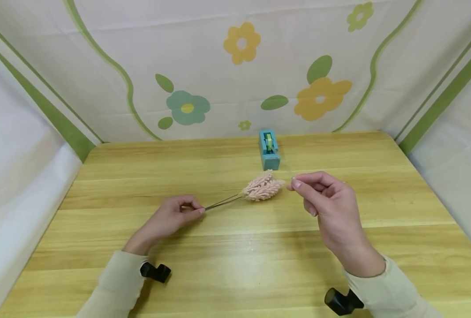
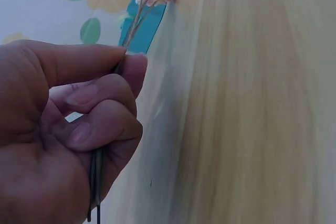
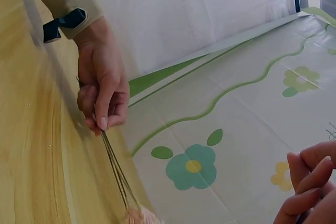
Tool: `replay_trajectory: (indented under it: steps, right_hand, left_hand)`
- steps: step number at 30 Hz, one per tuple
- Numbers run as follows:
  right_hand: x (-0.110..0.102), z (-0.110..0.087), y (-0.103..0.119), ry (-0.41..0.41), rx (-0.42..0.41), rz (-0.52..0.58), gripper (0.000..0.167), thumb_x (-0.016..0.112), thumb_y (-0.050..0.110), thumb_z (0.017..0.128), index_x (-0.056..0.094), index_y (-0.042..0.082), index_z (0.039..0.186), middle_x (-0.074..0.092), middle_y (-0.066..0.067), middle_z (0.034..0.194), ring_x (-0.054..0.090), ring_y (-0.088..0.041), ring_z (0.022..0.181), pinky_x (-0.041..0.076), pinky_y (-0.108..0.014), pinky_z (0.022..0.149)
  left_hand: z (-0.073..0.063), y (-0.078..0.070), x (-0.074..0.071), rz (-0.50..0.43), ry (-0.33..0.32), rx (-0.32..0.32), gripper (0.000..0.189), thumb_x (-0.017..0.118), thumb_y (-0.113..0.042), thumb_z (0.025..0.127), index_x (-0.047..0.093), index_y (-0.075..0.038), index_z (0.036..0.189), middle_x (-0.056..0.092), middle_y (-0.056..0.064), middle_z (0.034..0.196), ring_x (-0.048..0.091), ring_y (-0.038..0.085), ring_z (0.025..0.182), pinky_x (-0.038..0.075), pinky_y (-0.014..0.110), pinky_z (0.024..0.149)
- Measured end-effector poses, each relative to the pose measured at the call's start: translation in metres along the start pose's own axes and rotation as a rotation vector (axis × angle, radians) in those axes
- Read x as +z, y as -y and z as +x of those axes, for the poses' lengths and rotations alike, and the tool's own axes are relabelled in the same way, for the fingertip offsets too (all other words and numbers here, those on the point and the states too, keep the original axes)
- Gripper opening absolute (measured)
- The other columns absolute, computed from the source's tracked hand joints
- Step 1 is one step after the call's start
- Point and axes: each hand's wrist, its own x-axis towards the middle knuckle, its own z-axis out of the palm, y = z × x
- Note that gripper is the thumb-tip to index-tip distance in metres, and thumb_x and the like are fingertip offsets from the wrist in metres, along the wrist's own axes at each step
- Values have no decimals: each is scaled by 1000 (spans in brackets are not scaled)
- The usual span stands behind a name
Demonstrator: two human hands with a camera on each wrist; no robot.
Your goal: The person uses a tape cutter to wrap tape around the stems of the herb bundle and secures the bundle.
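My left hand (image 1: pixel 173 216) pinches the thin dark stems (image 1: pixel 223 203) of a small bunch of pale pink artificial flower sprigs (image 1: pixel 262 187). Thumb and index finger meet on the stems, whose lower ends run down past the curled fingers (image 2: pixel 105 129) in the left wrist view. The fluffy heads point right, low over the table. My right hand (image 1: pixel 334 207) is raised just right of the flower heads, thumb and index tips together. They pinch what looks like a small clear piece of tape, hard to make out.
A teal tape dispenser (image 1: pixel 269 150) with a greenish roll stands behind the flower heads. The wooden table (image 1: pixel 227 274) meets a flower-printed cloth (image 1: pixel 219 79) at the back, with white side cloths (image 1: pixel 16 176). A black wrist mount (image 1: pixel 156 271) juts from the left sleeve, another (image 1: pixel 342 301) from the right.
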Motion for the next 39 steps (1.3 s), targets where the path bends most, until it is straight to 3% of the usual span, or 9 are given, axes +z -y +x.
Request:
replay_trajectory:
  steps: [4, 8, 10, 15, 19, 22, 29, 33, 39]
  right_hand:
    - [0, 0, 0, -7, 9, -1, 7, 76, 2, 99, 81, 8, 100, 82, 2, 90, 49, -7, 60, 34, -23, 54]
    - [0, 0, -1, -8, 9, -3, 8, 76, 2, 99, 80, 8, 99, 81, 4, 89, 46, -7, 58, 36, -22, 54]
    - [0, 0, -1, 1, 4, -4, 8, 75, 1, 100, 80, 8, 100, 81, 3, 90, 52, -6, 60, 36, -21, 54]
    - [0, 0, -2, 13, 1, -15, 7, 74, 3, 101, 80, 8, 102, 83, 2, 90, 58, -6, 63, 36, -20, 54]
    - [0, 1, -3, 13, -6, -25, 9, 74, 3, 101, 80, 9, 101, 82, 3, 89, 47, -6, 57, 34, -21, 53]
    - [-1, 1, -3, 17, -4, -24, 10, 73, 3, 102, 80, 10, 101, 82, 3, 89, 45, -6, 56, 34, -21, 54]
    - [-1, 2, -5, 14, 6, -11, 12, 73, 2, 102, 80, 11, 100, 82, 4, 90, 52, -5, 61, 35, -20, 54]
    - [-1, 1, -5, 12, 6, -16, 12, 72, 2, 102, 80, 12, 100, 82, 4, 90, 48, -5, 58, 35, -20, 54]
    - [0, 2, -5, 7, 9, -9, 11, 74, 3, 101, 80, 11, 99, 82, 3, 89, 44, -5, 56, 33, -21, 54]
  left_hand:
    - [13, -11, 13, 3, 76, 10, 17, 64, -18, 109, 74, -5, 114, 76, 10, 111, 69, 21, 105, 55, 34, 93]
    - [30, -25, 32, -10, 144, 5, 20, 59, -15, 111, 73, -5, 122, 76, 9, 109, 67, 20, 100, 54, 33, 89]
    - [40, -32, 45, -3, 160, 23, 21, 58, -13, 111, 74, -5, 122, 76, 8, 107, 67, 18, 97, 54, 30, 86]
    - [63, -49, 77, 92, 137, 98, 20, 62, -9, 109, 79, -6, 120, 78, 3, 101, 69, 11, 90, 54, 28, 85]
    - [73, -62, 95, 177, 94, 131, 20, 65, -10, 108, 82, -10, 117, 79, 1, 98, 66, 10, 84, 53, 29, 81]
    - [78, -69, 104, 187, 91, 132, 21, 66, -13, 108, 83, -13, 119, 80, 0, 98, 65, 11, 81, 52, 29, 77]
    - [83, -70, 111, 112, 166, 103, 31, 58, -8, 110, 80, -16, 130, 78, 0, 102, 66, 13, 92, 52, 32, 87]
    - [83, -71, 111, 63, 171, 113, 28, 56, -10, 111, 76, -12, 131, 76, 4, 102, 68, 17, 93, 53, 33, 89]
    - [78, -90, 104, -68, 136, 166, 8, 56, -7, 111, 63, -5, 113, 73, 15, 105, 71, 34, 98, 52, 31, 82]
